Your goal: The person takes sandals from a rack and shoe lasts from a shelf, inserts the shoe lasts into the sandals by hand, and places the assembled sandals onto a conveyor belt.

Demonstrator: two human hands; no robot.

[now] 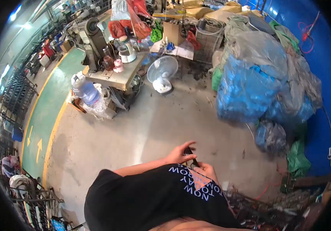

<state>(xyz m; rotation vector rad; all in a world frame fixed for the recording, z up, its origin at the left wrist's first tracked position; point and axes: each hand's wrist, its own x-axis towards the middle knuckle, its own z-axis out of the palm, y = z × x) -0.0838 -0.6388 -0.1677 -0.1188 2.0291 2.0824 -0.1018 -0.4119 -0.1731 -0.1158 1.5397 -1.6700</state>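
My left hand (180, 153) is in front of the chest of my black T-shirt, its thumb and fingers closed around a small, dark, narrow object (189, 151). My right hand (207, 170) is just below and to the right, fingers bent at the lower end of the same object. The exact kind of object is too small and too covered by the fingers to make out. White lettering on the shirt shows beside both hands.
A white fan (162, 73) stands on the concrete floor ahead. To its left is a sewing-machine-like machine on a workbench (123, 79), with a water jug (85, 90) below. Plastic-wrapped blue bundles (246, 90) are piled right. Metal parts (285, 213) lie lower right.
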